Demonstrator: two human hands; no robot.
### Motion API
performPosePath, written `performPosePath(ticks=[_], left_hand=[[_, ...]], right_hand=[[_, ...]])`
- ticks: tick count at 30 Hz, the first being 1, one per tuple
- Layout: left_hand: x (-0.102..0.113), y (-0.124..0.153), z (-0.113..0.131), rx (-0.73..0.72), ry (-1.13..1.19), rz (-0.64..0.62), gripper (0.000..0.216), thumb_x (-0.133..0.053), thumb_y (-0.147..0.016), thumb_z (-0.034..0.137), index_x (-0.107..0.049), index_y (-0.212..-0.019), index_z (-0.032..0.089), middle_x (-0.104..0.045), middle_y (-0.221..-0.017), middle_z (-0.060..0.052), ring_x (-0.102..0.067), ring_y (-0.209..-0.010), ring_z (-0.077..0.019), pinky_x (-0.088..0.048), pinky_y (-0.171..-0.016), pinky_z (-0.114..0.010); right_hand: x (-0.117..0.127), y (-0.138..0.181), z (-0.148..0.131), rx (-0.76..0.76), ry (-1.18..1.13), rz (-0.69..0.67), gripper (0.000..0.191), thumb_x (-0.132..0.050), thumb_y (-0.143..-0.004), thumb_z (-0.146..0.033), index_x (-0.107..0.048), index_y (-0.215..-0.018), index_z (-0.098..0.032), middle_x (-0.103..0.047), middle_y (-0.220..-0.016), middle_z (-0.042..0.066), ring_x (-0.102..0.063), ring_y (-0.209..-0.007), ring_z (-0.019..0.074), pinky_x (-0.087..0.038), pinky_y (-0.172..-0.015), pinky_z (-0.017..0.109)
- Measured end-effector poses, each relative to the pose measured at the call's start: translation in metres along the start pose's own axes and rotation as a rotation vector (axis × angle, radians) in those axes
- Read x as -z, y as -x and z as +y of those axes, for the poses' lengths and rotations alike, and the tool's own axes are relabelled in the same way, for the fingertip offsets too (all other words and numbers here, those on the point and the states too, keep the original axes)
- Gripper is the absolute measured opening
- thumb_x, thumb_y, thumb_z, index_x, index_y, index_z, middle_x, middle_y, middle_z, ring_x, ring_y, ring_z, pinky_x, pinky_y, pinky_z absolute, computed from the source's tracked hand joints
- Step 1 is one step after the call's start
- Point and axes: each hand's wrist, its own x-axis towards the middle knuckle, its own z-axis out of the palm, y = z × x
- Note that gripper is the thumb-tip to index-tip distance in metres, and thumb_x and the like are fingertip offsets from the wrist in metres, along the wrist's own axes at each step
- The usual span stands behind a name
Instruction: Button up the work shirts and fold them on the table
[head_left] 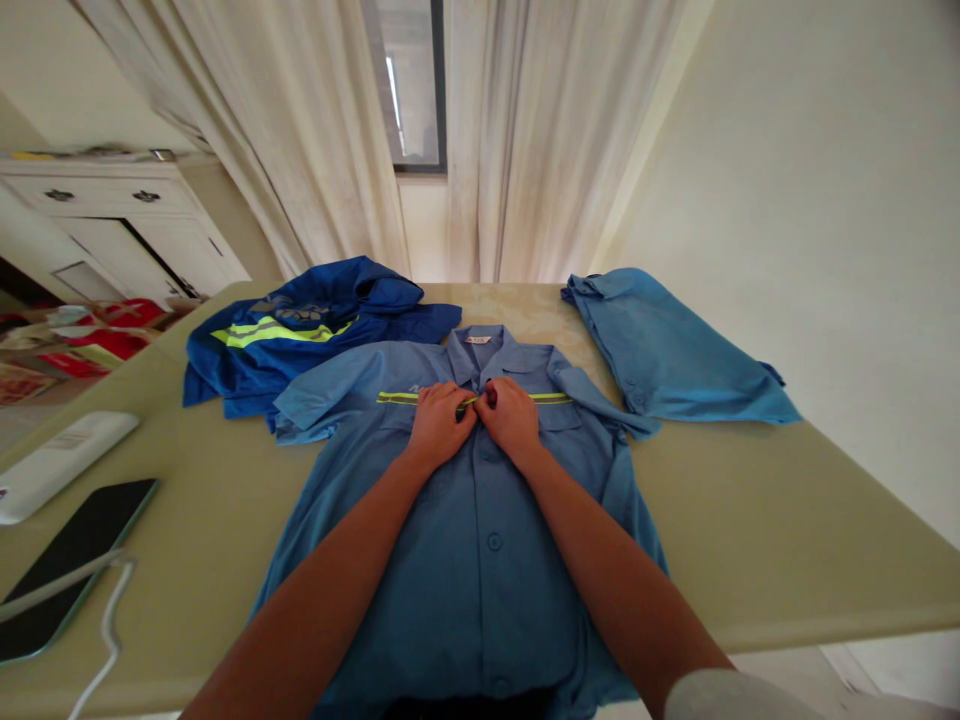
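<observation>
A light blue short-sleeved work shirt (pixel 435 560) lies face up before me, its collar at the far end and a yellow-green stripe across the chest. My left hand (pixel 441 425) pinches the front placket at stripe height, from the left side. Close against it, my right hand (pixel 508 415) pinches the same spot from the right. Between the fingertips, the cloth and any button there are mostly hidden. Lower down the placket a round button (pixel 494 541) shows.
A darker blue garment (pixel 300 330) with a reflective band lies bunched at the back left. Folded light blue clothing (pixel 675 350) lies at the back right. On the table's left are a white device (pixel 67 465), a phone (pixel 75 560) and a white cable (pixel 112 620).
</observation>
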Motion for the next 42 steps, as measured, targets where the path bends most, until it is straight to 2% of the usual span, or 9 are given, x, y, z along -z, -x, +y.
performPosePath(ticks=[5, 11, 20, 26, 28, 33, 42], left_hand=[[-0.004, 0.0, -0.002, 0.016, 0.02, 0.017, 0.017, -0.061, -0.09, 0.023, -0.074, -0.1, 0.022, -0.071, -0.096, -0.005, -0.062, -0.095, -0.0247, -0.044, -0.091, -0.04], [-0.003, 0.001, -0.003, -0.014, -0.007, -0.04, 0.019, -0.06, -0.091, 0.022, -0.074, -0.104, 0.021, -0.07, -0.097, -0.007, -0.062, -0.096, -0.0261, -0.045, -0.09, -0.041], [0.001, -0.001, -0.005, -0.067, 0.047, -0.104, 0.02, -0.058, -0.09, 0.019, -0.073, -0.103, 0.02, -0.069, -0.098, -0.007, -0.062, -0.094, -0.024, -0.048, -0.089, -0.038], [-0.003, 0.0, -0.001, 0.035, 0.086, -0.007, 0.013, -0.059, -0.089, 0.02, -0.07, -0.096, 0.02, -0.069, -0.095, -0.006, -0.063, -0.094, -0.0239, -0.049, -0.09, -0.037], [-0.005, 0.0, 0.0, 0.076, 0.069, 0.016, 0.015, -0.058, -0.09, 0.021, -0.069, -0.1, 0.019, -0.068, -0.096, -0.007, -0.063, -0.096, -0.0244, -0.049, -0.092, -0.038], [-0.004, -0.002, -0.003, 0.083, 0.059, -0.025, 0.023, -0.049, -0.096, 0.019, -0.069, -0.106, 0.019, -0.069, -0.103, -0.008, -0.064, -0.099, -0.0243, -0.049, -0.092, -0.038], [-0.003, -0.002, -0.006, 0.01, 0.065, -0.089, 0.026, -0.05, -0.095, 0.016, -0.072, -0.107, 0.021, -0.069, -0.104, -0.007, -0.065, -0.096, -0.0231, -0.049, -0.088, -0.037]], right_hand=[[0.002, 0.001, -0.001, -0.02, 0.031, 0.028, 0.015, -0.057, -0.095, -0.033, -0.067, -0.099, -0.023, -0.07, -0.101, 0.005, -0.063, -0.084, 0.0183, -0.037, -0.067, 0.027], [-0.002, 0.001, 0.001, -0.028, 0.086, -0.019, 0.016, -0.055, -0.095, -0.03, -0.068, -0.1, -0.022, -0.07, -0.104, 0.007, -0.063, -0.085, 0.0188, -0.039, -0.069, 0.028], [0.001, -0.003, 0.005, 0.007, -0.012, -0.041, 0.012, -0.058, -0.092, -0.025, -0.069, -0.093, -0.022, -0.071, -0.097, 0.004, -0.061, -0.08, 0.0169, -0.038, -0.068, 0.027], [-0.005, -0.007, 0.011, 0.054, -0.09, -0.018, 0.005, -0.063, -0.086, -0.023, -0.067, -0.086, -0.021, -0.069, -0.088, 0.002, -0.058, -0.075, 0.0154, -0.036, -0.067, 0.025], [-0.007, -0.008, 0.012, 0.066, -0.102, 0.003, 0.004, -0.064, -0.084, -0.022, -0.067, -0.084, -0.02, -0.068, -0.086, 0.002, -0.057, -0.074, 0.0153, -0.036, -0.067, 0.025], [-0.006, -0.006, 0.012, 0.148, -0.138, 0.03, 0.006, -0.061, -0.085, -0.022, -0.066, -0.086, -0.02, -0.067, -0.084, 0.001, -0.057, -0.074, 0.015, -0.038, -0.07, 0.025], [0.0, -0.001, 0.003, 0.019, -0.018, 0.016, 0.013, -0.056, -0.091, -0.023, -0.068, -0.092, -0.021, -0.07, -0.096, 0.004, -0.06, -0.08, 0.0169, -0.038, -0.069, 0.027]])
